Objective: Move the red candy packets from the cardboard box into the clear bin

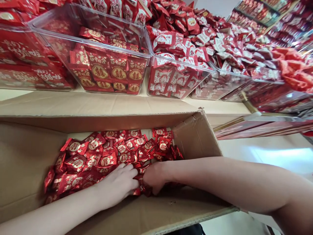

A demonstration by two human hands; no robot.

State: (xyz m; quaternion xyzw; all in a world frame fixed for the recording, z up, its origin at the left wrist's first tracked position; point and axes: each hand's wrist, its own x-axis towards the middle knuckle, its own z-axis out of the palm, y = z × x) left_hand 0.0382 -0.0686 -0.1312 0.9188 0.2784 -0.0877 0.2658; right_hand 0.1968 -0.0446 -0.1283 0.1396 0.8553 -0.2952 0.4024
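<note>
Both my hands reach down into a brown cardboard box, among small red foil candy packets printed with gold-and-white round emblems. My left hand comes in from the lower left, fingers curled around red packets at the near side of the pile. Close beside it, my right hand enters from the right, its fingers bent down onto packets between the two hands. The fingertips of the right hand are largely hidden in the candies.
Behind the box, a pale shelf carries clear plastic bins heaped with red packets. The box's far flap lies toward the bins. At right stands a glossy-edged display beside pale floor. More packets hang at upper right.
</note>
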